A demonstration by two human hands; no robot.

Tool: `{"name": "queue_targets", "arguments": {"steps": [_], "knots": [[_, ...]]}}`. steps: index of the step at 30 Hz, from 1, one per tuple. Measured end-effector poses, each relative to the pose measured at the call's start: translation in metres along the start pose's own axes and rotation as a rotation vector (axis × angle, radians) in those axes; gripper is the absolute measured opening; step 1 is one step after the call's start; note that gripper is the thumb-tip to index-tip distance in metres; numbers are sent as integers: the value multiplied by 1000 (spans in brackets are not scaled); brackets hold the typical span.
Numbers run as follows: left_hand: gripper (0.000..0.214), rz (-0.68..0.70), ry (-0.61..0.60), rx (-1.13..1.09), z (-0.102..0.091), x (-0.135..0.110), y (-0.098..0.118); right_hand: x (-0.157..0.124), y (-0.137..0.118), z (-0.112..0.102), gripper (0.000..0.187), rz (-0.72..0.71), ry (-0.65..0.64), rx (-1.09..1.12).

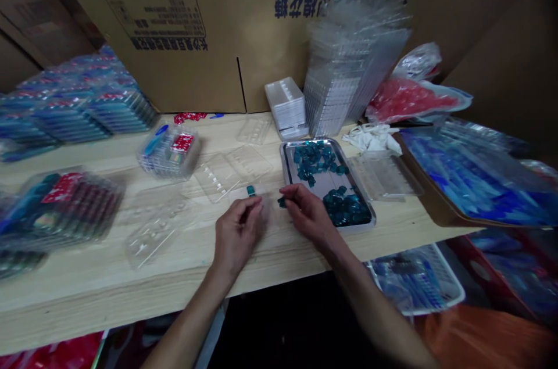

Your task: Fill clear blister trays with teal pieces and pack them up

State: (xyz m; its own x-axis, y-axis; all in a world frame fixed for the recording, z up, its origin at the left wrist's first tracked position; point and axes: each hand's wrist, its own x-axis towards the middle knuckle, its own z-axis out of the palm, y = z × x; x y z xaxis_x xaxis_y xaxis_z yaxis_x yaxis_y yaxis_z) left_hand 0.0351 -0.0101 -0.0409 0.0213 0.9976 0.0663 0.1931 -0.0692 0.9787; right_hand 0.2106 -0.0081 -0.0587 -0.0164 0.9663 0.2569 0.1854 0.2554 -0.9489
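Pinching teal pieces, left hand and right hand shut, beside steel tray

Deep teal pieces (almost glassy) on a silver tray

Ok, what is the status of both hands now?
Left hand: teal piece pinched. Right hand: second teal piece pinched. Metal tray just beyond right hand.

My L hand has 1 teal pc, my R hand has 1 teal pc. 1 steel tray w/ 2 teal heaps on it. 1 tall stack of clear trays. Approx 5 loose clear trays, overlapping, exact no. hard to tell. 1 white gloves bundle.
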Motion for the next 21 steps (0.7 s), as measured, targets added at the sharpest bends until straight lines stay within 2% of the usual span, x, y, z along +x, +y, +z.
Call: {"name": "queue_targets", "arguments": {"steps": [4, 6, 9, 12, 14, 17, 21], "knots": [[33, -336, -58, -513, 15, -2, 12, -6, -15, 16, 23, -81, -22, -147], [31, -448, -29, -657, 13, 0, 12, -7, -20, 17, 24, -110, -47, -165], [35, -577, -32, -756, 4, 2, 11, -7, -25, 15, 22, -111, -65, -164], [35, -552, -82, -730, -1, 0, 9, -7, -26, 15, 15, -105, -91, -237], [36, -463, -79, -638, 0, -2, 7, -7, -26, 16, 11, -101, -137, -273], [32, -316, -26, -466, 0, -5, 5, -6, -25, 16, 11, -81, -212, -215], [27, -218, -57, -277, 1, -8, 5, -7, -23, 18, 12, -59, -208, -230]]}}
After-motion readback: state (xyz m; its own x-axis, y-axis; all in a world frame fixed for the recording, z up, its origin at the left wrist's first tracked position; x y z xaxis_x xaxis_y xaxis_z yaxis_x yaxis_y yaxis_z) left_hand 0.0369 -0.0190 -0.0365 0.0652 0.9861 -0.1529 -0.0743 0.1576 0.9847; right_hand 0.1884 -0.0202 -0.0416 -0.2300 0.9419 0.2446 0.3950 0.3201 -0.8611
